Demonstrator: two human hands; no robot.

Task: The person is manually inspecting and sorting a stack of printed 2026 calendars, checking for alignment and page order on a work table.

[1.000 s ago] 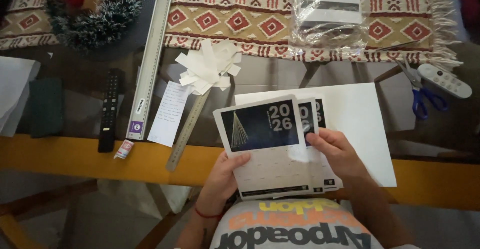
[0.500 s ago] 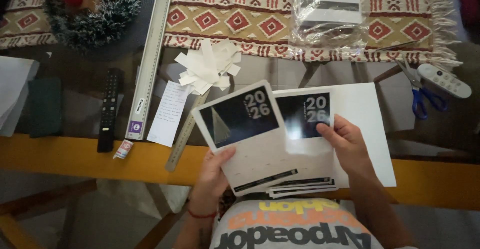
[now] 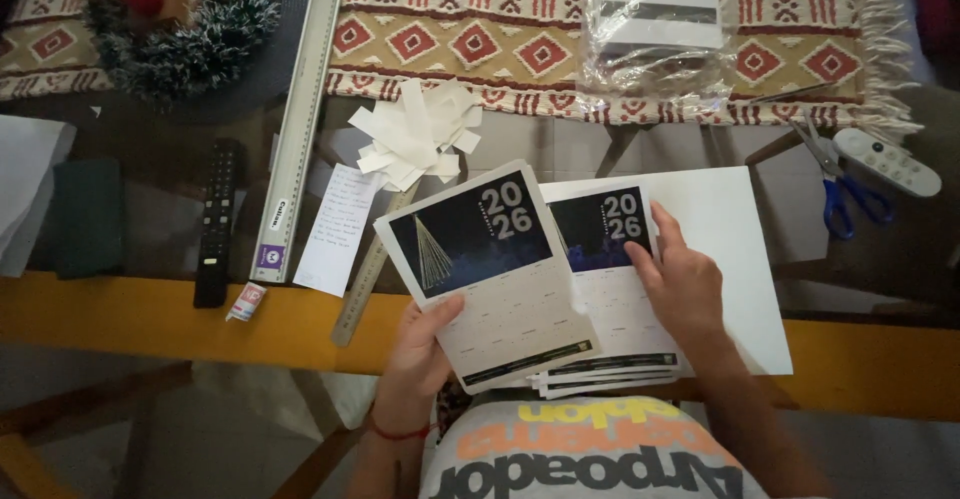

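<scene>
— What has changed since the earlier frames?

— A second ago both hands held one squared stack of calendar sheets. Now the top calendar sheet (image 3: 487, 271) has been peeled away toward nine o'clock and is tilted, uncovering the next sheet (image 3: 612, 259) in the stack of sheets (image 3: 600, 369). It sits a little farther from the stack than half a second ago.

— How is the left hand holding?

— The left hand (image 3: 425, 344) is closed on the top calendar sheet at its lower edge, around seven o'clock of the page, thumb on the printed face and the fingers hidden beneath.

— And the right?

— The right hand (image 3: 680, 284) lies flat with its fingers spread loosely on the next sheet, pressing down at that page's three o'clock side; it grips nothing, only rests on the paper.

— Where are the sheets lying?

— On a large white sheet (image 3: 740, 259) over a glass tabletop (image 3: 170, 219) with a yellow wooden edge (image 3: 130, 314). At eleven o'clock of the hands there is a pile of white paper strips (image 3: 415, 134), with a steel ruler (image 3: 370, 279) below it and a long aluminium straightedge (image 3: 300, 109) farther toward ten. A black remote (image 3: 215, 224) lies at nine o'clock. Blue-handled scissors (image 3: 840, 194) and a white remote (image 3: 887, 162) sit at two o'clock. A patterned woven runner (image 3: 480, 39) crosses the far side, carrying a clear plastic packet (image 3: 660, 24) at twelve and a tinsel wreath (image 3: 180, 24) at ten.
</scene>
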